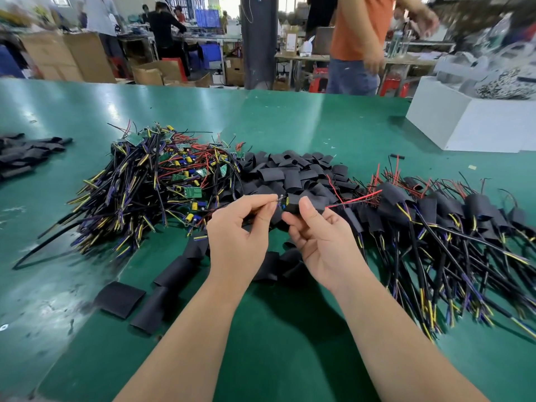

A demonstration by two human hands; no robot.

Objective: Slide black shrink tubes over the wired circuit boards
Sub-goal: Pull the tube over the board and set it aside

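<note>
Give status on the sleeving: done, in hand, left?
Done: a pile of sleeved boards lies at right. In hand: the right hand grips a black tube while the left hand pinches a board at its mouth. Left: a heap of bare boards at left, with loose tubes behind the hands.

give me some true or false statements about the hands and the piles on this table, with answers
1. The right hand holds a black shrink tube. True.
2. The left hand lies flat on the green table. False: it is raised, pinching a wired board at the tube's end.
3. The pile of bare boards lies left of both hands. True.
4. The white box stands at the table's near left. False: it stands at the far right.
</note>
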